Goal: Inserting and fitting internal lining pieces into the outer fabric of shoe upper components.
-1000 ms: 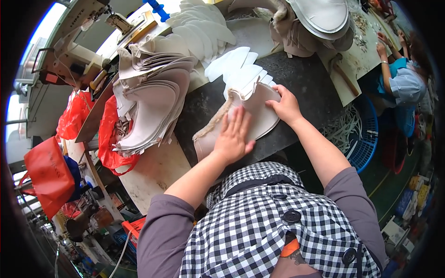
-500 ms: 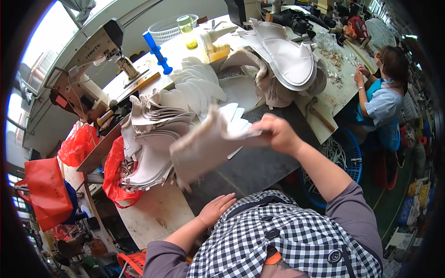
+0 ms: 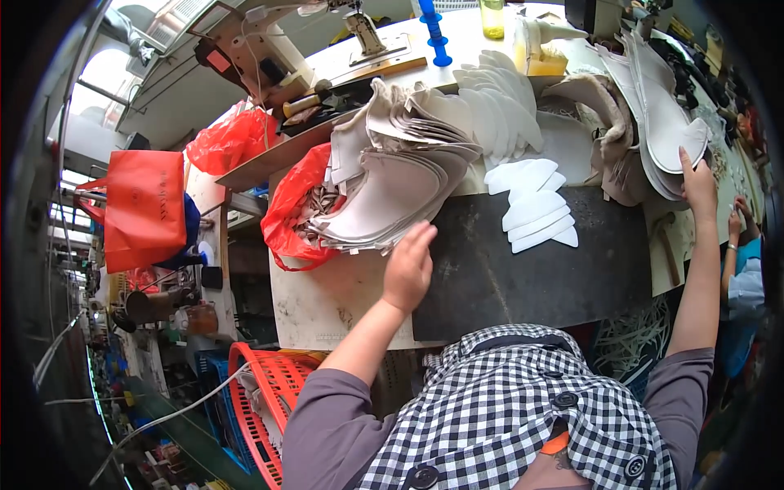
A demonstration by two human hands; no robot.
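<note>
My right hand (image 3: 699,186) grips the near edge of a pale piece at the right-hand stack of curved pale fabric pieces (image 3: 663,122), its index finger lying along the top. They look like shoe uppers with fuzzy backs. My left hand (image 3: 410,268), open with fingers stretched, is beside the near right edge of the left-hand stack of fabric pieces (image 3: 400,184); whether it touches is unclear. Between the stacks, several thin white cut pieces (image 3: 535,208) lie fanned on the dark board (image 3: 547,278). More white curved pieces (image 3: 500,110) are spread behind them.
A red plastic bag (image 3: 286,220) with scraps sits left of the left stack. Behind stand a sewing machine (image 3: 363,33), a blue ringed holder (image 3: 434,33) and a yellow-green bottle (image 3: 492,20). A hammer (image 3: 670,249) lies right. A co-worker's hand (image 3: 739,212) shows at the right edge.
The view has swung left. My right hand has moved right from mid-table to the right stack; the piece it swung in the air is gone from there. My left hand has risen beside the left stack.
</note>
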